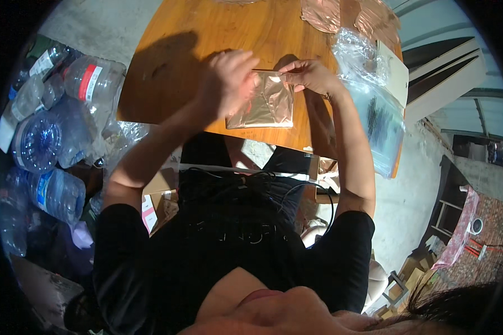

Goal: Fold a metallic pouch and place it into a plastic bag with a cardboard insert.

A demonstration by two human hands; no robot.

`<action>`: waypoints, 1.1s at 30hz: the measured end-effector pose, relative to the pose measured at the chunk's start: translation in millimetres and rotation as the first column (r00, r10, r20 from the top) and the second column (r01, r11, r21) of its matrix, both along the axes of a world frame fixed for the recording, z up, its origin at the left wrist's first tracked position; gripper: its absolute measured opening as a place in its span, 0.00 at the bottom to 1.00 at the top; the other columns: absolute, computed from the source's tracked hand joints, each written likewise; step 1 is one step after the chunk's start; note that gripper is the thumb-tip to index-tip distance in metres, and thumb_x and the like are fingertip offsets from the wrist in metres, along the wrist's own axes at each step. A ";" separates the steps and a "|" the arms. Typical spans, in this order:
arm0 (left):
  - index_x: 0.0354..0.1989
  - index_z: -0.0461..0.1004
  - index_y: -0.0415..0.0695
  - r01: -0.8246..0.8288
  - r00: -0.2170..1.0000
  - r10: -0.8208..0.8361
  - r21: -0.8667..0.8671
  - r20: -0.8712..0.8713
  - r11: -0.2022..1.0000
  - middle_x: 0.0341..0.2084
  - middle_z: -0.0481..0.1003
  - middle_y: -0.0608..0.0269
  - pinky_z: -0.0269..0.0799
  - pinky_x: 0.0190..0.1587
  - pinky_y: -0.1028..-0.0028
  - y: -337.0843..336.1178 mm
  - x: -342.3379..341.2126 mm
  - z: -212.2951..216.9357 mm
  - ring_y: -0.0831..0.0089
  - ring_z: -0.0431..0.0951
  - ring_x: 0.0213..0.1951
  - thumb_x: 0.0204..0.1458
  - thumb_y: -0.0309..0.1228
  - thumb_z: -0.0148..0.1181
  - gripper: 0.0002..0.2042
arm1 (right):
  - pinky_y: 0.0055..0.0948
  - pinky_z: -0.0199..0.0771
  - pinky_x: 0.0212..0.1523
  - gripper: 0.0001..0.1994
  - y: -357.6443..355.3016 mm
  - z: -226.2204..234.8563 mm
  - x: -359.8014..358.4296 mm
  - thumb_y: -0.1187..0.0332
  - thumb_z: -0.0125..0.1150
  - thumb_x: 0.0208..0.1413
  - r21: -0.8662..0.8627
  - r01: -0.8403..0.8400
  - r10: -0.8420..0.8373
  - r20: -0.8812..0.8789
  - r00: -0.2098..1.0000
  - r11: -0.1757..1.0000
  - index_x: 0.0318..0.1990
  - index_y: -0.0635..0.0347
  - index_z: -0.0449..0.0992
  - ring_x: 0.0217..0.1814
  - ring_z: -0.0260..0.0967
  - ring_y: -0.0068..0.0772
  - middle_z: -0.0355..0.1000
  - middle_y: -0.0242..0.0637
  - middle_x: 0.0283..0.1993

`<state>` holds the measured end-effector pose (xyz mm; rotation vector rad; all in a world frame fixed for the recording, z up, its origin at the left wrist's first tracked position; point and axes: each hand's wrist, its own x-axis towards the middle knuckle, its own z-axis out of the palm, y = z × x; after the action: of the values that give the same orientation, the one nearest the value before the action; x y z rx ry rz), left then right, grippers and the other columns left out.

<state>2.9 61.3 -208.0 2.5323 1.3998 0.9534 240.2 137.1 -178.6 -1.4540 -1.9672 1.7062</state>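
Copper foil sheet (262, 106) between both hands

- The counter (218, 33) is orange-brown wood, smooth with a soft sheen where sunlight falls.
- The square packet (265, 109) looks like thin copper-coloured foil or film, glossy and creased, throwing bright glints.
- More coppery sheets (324, 14) at the far edge look crinkled and metallic.
- The clear bags (374, 106) are thin transparent plastic, wrinkled and shiny.
- The bottles (50, 128) are clear, glossy plastic.
- The shirt (229, 240) is black matt cloth.
- The floor (89, 22) is rough, dull grey concrete.
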 end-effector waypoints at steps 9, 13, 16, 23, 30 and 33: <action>0.64 0.56 0.47 -0.045 0.976 0.010 -0.155 -0.219 0.987 0.65 0.46 0.46 0.40 0.64 0.49 -56.3 22.6 -13.9 0.44 0.43 0.66 0.48 0.52 0.56 0.36 | 0.19 0.73 0.35 0.12 4.5 4.4 -0.2 0.64 0.61 0.55 -0.036 -0.062 0.064 0.076 0.995 0.997 0.44 0.58 0.76 0.35 0.70 0.18 0.75 0.28 0.36; 0.64 0.56 0.48 -0.049 0.977 0.013 -0.165 -0.214 0.985 0.66 0.45 0.46 0.40 0.65 0.50 -56.8 22.4 -11.3 0.45 0.43 0.66 0.48 0.53 0.55 0.36 | 0.19 0.72 0.35 0.13 1.8 1.0 1.0 0.62 0.58 0.57 0.067 -0.111 0.109 0.035 0.993 0.992 0.46 0.59 0.76 0.34 0.69 0.17 0.74 0.27 0.35; 0.64 0.56 0.48 -0.039 0.980 0.004 -0.171 -0.201 0.985 0.66 0.45 0.46 0.40 0.65 0.50 -56.6 22.1 -11.8 0.46 0.43 0.67 0.48 0.53 0.55 0.36 | 0.19 0.71 0.36 0.15 2.1 1.5 -0.4 0.60 0.56 0.58 0.088 -0.177 0.177 0.014 0.984 0.980 0.47 0.59 0.75 0.36 0.68 0.16 0.74 0.27 0.35; 0.62 0.60 0.48 -0.057 0.981 0.029 -0.144 -0.189 0.988 0.65 0.50 0.47 0.38 0.66 0.53 -57.9 21.4 -13.7 0.47 0.46 0.66 0.48 0.55 0.54 0.35 | 0.21 0.72 0.43 0.17 -11.1 16.3 8.9 0.62 0.56 0.59 -0.093 0.016 -0.033 -0.177 0.984 0.996 0.50 0.63 0.72 0.39 0.70 0.20 0.74 0.32 0.37; 0.62 0.60 0.47 -0.055 0.979 0.024 -0.148 -0.205 0.988 0.64 0.50 0.46 0.37 0.66 0.53 -57.3 21.7 -13.1 0.46 0.46 0.66 0.48 0.55 0.54 0.35 | 0.24 0.77 0.41 0.13 -10.1 -3.2 14.9 0.67 0.55 0.59 -0.216 0.128 -0.158 -0.127 0.979 0.968 0.46 0.66 0.72 0.37 0.73 0.25 0.73 0.36 0.39; 0.62 0.60 0.47 -0.051 0.978 0.019 -0.150 -0.208 0.987 0.64 0.50 0.47 0.37 0.66 0.53 -56.6 22.8 -14.2 0.47 0.46 0.66 0.48 0.56 0.53 0.35 | 0.24 0.77 0.36 0.13 -7.9 -1.7 13.7 0.65 0.57 0.58 -0.187 0.166 -0.176 -0.039 0.984 0.968 0.45 0.65 0.73 0.34 0.73 0.24 0.73 0.35 0.37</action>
<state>25.7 4.6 -222.2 2.5560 1.5113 0.5737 253.9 129.2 -180.3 -1.5659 -1.6408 1.8678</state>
